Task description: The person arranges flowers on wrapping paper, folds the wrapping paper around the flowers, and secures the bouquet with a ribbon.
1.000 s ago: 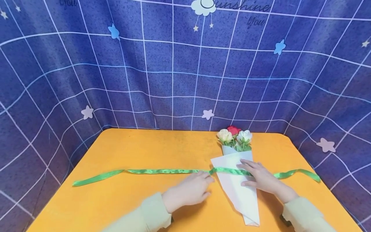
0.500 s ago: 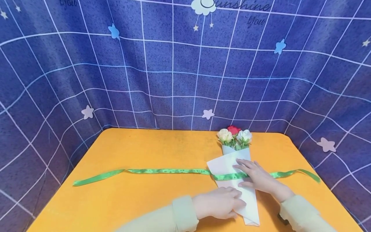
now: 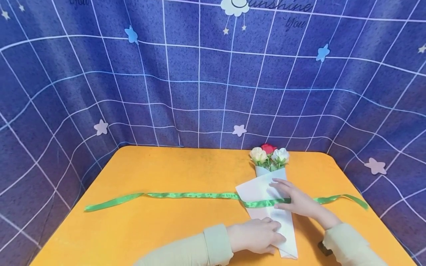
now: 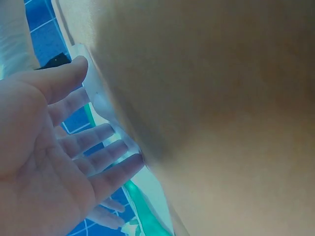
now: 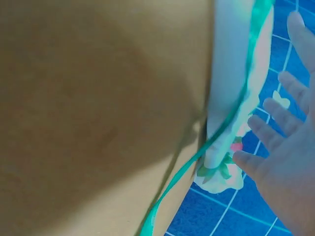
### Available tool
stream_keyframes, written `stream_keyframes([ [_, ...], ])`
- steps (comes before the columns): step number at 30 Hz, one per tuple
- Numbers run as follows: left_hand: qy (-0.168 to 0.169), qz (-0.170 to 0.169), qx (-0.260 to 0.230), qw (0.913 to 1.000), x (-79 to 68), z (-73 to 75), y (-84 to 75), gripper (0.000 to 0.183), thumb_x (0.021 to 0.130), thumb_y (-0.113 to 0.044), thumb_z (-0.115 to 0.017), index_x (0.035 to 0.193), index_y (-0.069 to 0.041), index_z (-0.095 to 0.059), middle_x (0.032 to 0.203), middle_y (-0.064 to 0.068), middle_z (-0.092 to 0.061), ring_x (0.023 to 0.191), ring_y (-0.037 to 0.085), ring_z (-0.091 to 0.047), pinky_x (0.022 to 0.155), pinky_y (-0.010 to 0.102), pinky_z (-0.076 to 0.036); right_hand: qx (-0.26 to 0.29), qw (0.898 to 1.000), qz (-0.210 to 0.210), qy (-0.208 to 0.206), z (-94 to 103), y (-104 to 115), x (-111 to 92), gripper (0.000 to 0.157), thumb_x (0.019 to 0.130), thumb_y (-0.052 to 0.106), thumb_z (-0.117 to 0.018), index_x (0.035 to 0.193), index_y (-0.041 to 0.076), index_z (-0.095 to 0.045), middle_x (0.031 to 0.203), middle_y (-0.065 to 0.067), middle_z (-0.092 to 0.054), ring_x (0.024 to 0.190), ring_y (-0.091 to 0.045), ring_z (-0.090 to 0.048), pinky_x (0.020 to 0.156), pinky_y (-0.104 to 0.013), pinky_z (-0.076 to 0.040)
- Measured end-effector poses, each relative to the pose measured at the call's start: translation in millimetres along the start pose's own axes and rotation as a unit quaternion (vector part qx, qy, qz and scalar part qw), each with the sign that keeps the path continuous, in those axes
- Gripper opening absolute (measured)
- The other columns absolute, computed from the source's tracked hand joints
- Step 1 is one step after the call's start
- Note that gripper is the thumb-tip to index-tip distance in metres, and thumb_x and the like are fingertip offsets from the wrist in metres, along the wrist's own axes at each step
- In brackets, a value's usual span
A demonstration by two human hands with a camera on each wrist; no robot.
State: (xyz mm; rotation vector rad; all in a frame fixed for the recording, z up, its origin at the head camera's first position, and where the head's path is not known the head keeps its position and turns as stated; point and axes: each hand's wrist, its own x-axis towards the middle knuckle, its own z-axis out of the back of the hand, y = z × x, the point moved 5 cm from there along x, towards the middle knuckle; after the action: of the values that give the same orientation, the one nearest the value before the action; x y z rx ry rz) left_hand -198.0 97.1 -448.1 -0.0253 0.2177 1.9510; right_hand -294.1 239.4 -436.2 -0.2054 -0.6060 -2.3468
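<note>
A bouquet wrapped in white paper (image 3: 254,188) lies on the table, with a cream flower (image 3: 258,156), a red flower (image 3: 268,149) and a white flower (image 3: 280,156) at its far end. Across the wrapping runs a long green ribbon (image 3: 196,195), its ends stretching out to both sides. My left hand (image 3: 254,235) is at the lower part of the wrapping; in the left wrist view its fingers (image 4: 115,177) are extended at the paper's edge. Over the right side of the paper, my right hand (image 3: 296,197) spreads its fingers by the ribbon, gripping nothing.
The orange table (image 3: 159,229) is bordered at the back and sides by a blue curtain (image 3: 186,92) with a white grid and stars. A dark object (image 3: 324,248) shows beneath the right sleeve.
My left hand has moved right and nearer, from the ribbon by the paper's left edge to the lower wrapping. The paper's left corner and the ribbon on it have shifted slightly nearer.
</note>
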Motion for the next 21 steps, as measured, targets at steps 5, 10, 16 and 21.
stream_keyframes([
  [5, 0.002, 0.0, -0.006, 1.0, -0.1, 3.3, -0.5, 0.034, 0.092, -0.044, -0.056, 0.125, -0.037, -0.053, 0.114, -0.012, -0.046, 0.094, 0.004, -0.044, 0.073, 0.015, -0.042, 0.012, 0.996, -0.077, -0.052, 14.4, -11, 4, 0.051, 0.082, 0.017, -0.073, 0.126, 0.001, -0.054, 0.126, -0.022, -0.053, 0.11, -0.039, -0.054, 0.089, -0.055, -0.047],
  [10, -0.001, 0.001, -0.01, 0.9999, 0.5, 4.3, -1.1, 0.031, 0.093, -0.037, -0.057, 0.124, -0.037, -0.055, 0.113, -0.012, -0.047, 0.09, 0.005, -0.044, 0.07, 0.015, -0.041, 0.033, 0.981, -0.181, -0.055, 17.5, -28, 3, 0.051, 0.082, 0.012, -0.071, 0.125, -0.007, -0.051, 0.109, -0.024, -0.061, 0.089, -0.033, -0.063, 0.073, -0.043, -0.054],
  [16, -0.004, 0.007, -0.004, 1.0, 2.8, 3.3, -0.7, 0.03, 0.094, -0.031, -0.055, 0.123, -0.037, -0.056, 0.109, -0.012, -0.048, 0.086, 0.005, -0.044, 0.068, 0.016, -0.04, 0.069, 0.947, -0.314, -0.004, 6.8, -48, 4, 0.071, 0.082, 0.031, -0.071, 0.129, -0.013, -0.04, 0.095, -0.016, -0.064, 0.077, -0.021, -0.063, 0.071, -0.036, -0.052],
  [21, -0.002, 0.011, 0.0, 0.9999, 3.8, 5.0, -0.5, 0.032, 0.093, -0.028, -0.056, 0.123, -0.038, -0.057, 0.108, -0.012, -0.049, 0.085, 0.006, -0.044, 0.068, 0.015, -0.039, 0.145, 0.908, -0.392, 0.022, -0.5, -60, 7, 0.077, 0.082, 0.039, -0.07, 0.129, -0.013, -0.039, 0.102, -0.021, -0.059, 0.072, -0.017, -0.058, 0.067, -0.031, -0.049],
])
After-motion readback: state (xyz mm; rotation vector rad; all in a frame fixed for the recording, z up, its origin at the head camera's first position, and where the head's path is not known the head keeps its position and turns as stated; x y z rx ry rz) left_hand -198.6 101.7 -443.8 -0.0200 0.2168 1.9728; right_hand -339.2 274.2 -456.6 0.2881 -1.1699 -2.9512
